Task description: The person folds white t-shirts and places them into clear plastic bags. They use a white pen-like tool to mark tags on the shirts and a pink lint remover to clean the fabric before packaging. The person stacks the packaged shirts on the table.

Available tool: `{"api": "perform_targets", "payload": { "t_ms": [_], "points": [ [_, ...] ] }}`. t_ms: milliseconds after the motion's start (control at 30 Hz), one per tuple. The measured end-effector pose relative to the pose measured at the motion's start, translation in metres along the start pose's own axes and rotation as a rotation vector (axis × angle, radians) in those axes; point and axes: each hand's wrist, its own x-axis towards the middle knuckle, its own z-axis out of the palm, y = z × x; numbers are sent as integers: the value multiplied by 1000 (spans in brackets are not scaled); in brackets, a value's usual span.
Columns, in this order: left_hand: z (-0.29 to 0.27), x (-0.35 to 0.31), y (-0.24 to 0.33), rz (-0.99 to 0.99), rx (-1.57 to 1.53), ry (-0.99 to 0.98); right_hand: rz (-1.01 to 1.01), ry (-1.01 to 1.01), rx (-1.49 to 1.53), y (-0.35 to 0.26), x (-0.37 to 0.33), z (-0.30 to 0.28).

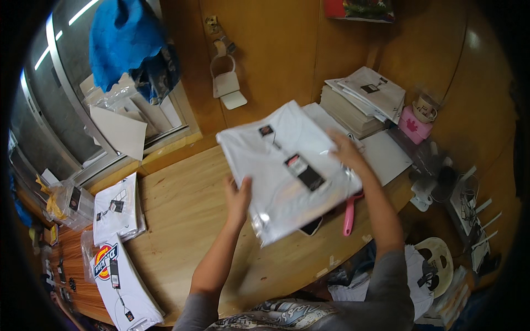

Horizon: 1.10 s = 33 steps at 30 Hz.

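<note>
A folded white T-shirt [259, 165] in a clear plastic bag, with black tags on it, is held slightly tilted above the wooden table. My left hand [237, 199] grips its left edge, thumb on top and fingers partly hidden underneath. At the opposite edge, my right hand [345, 150] holds on, somewhat blurred, its fingertips hard to make out. Whether more than one shirt is in the bundle I cannot tell. Beneath its near right corner, a pink handle [349, 216] sticks out, and beside that shows the edge of a dark flat object [312, 226].
Bagged white shirts [117, 207] and a white shirt with a colourful print [124, 287] lie at the left. Several packages top a stack of boards [348, 107] at the back right, beside a pink box [414, 124]. A padlock [225, 83] hangs on the wooden wall.
</note>
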Motion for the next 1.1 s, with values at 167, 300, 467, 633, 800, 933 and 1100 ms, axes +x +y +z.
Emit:
{"api": "perform_targets", "payload": {
  "t_ms": [167,300,467,633,800,933,1100],
  "points": [
    [89,87,-60,-371,185,-361,31,-140,-706,53,54,-31],
    [134,85,-108,-575,189,-434,-13,-540,-822,86,3,15],
    [155,97,-99,-589,53,-263,-139,-421,-745,103,-1,24],
    [147,110,-61,-493,128,-493,-32,-452,-535,108,27,12],
    [104,68,-102,15,604,-412,-73,-457,-846,155,25,58],
    [37,-39,-28,-24,441,-582,155,-617,-1033,139,27,37],
    [-147,-162,79,-278,306,-582,178,-513,-1305,71,42,69]
  ]
}}
